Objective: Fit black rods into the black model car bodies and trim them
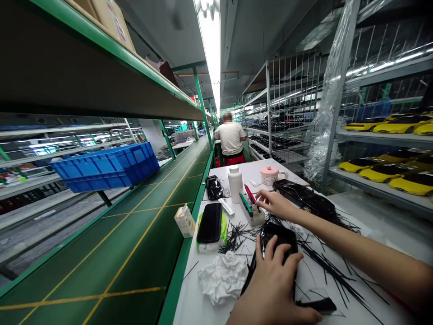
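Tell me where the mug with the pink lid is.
In the head view, the mug stands right of centre on the white table, beyond the right hand, right of the white bottle and near the black toy car.

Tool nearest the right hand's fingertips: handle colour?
Red handle, best seen in the head view.

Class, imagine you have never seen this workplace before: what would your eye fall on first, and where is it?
Probably the long green belt, stretching away on the left. Next might come the bright yellow model cars on the rack at the right. In the foreground, the left hand lies spread over a black object, with the right hand beside a red tool.
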Available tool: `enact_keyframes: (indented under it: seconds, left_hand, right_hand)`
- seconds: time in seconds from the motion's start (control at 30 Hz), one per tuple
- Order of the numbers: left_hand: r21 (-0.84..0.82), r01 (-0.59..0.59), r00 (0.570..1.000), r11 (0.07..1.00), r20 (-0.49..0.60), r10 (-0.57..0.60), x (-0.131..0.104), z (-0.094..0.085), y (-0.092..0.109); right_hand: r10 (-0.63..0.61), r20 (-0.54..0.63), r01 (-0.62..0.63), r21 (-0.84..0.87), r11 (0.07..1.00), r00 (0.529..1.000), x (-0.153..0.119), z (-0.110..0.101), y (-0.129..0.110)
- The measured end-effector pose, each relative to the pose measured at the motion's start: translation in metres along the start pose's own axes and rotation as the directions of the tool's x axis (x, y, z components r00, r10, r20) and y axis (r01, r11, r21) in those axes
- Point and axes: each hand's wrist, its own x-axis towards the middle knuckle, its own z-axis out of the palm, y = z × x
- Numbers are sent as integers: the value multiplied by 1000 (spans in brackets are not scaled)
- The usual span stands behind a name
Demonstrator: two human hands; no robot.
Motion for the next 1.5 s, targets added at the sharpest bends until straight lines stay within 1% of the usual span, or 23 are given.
enact_keyframes:
  seconds: [0.13, 0.2, 0.23, 0.27, 0.33, 0.37, 0.4, 0.47, 0.53, 0.6, 0.63, 0.7, 0.77, 0.83, 0.9, 0.97, 1.0, 1.03, 1.1, 1.2, 1.3, 1.37, 1.5]
  left_hand:
    - [14, 47, 998, 999, -38, -46, 2, 6, -1]
    - [20, 66, 997, 998, -42, -65, 2, 7, -2]
    - [31, 80, 996, 996, -40, -79, 2, 7, -2]
    - [50, 96, 995, 994, -37, -94, 3, 7, -1]
    - [102, 127, 992, 987, -27, -125, 4, 5, 5]
    - [130, 141, 990, 981, -21, -140, 6, 2, 9]
    - [158, 159, 987, 975, -19, -158, 7, 0, 14]
    - [215, 202, 979, 956, -43, -197, 8, -7, 22]
    - [257, 245, 969, 935, -108, -224, 3, -13, 23]
    - [262, 271, 956, 926, -185, -227, -14, -14, 13]
    - [243, 276, 950, 930, -219, -224, -26, -11, 5]
    - [185, 295, 922, 937, -312, -229, -57, 1, -15]
    - [92, 350, 866, 932, -410, -285, -89, 20, -30]
    - [12, 393, 817, 920, -463, -343, -113, 41, -33]
    - [-30, 414, 784, 910, -496, -373, -125, 57, -24]
    - [-20, 414, 782, 910, -503, -367, -125, 65, -7]
    - [0, 413, 788, 911, -502, -357, -122, 65, 2]
    - [24, 410, 792, 912, -504, -343, -118, 64, 11]
    - [56, 437, 758, 898, -560, -334, -110, 60, 27]
    - [93, 439, 700, 893, -659, -275, -97, 52, 47]
    - [178, 324, 707, 929, -698, -113, -80, 47, 64]
    - [230, 250, 722, 940, -692, -23, -69, 47, 71]
    - [230, 69, 769, 971, -633, 95, -57, 50, 67]
  right_hand:
    - [35, 116, -38, 26, 999, 993, -38, -29, -16]
    - [68, 249, -87, 64, 994, 966, -72, -48, -25]
    - [102, 348, -142, 92, 986, 932, -90, -56, -28]
    - [181, 500, -284, 138, 949, 847, -109, -62, -30]
    - [300, 657, -472, 96, 876, 692, -142, -66, -32]
    - [323, 695, -506, 67, 860, 642, -155, -65, -33]
    - [337, 701, -512, 47, 858, 628, -165, -63, -34]
    - [331, 684, -490, 45, 871, 650, -175, -58, -36]
    - [338, 604, -446, 32, 895, 722, -179, -55, -40]
    - [361, 500, -403, -26, 915, 787, -182, -54, -43]
    - [378, 461, -404, -46, 914, 803, -186, -53, -45]
    - [418, 478, -472, -10, 882, 772, -196, -45, -48]
    - [424, 573, -590, 133, 796, 701, -210, -30, -50]
    - [368, 661, -700, 345, 626, 654, -224, -12, -52]
    - [304, 695, -752, 541, 375, 652, -236, 6, -52]
    - [313, 680, -740, 658, 138, 663, -244, 17, -54]
    - [342, 666, -721, 691, 52, 663, -247, 19, -54]
    - [372, 656, -703, 711, -15, 657, -249, 20, -56]
    - [406, 650, -674, 731, -106, 642, -251, 15, -61]
    - [412, 646, -657, 741, -138, 643, -246, 6, -76]
    - [454, 581, -598, 792, -123, 675, -237, 3, -91]
    - [528, 510, -535, 836, -120, 679, -233, 4, -96]
    - [668, 420, -501, 862, -81, 614, -235, -5, -87]
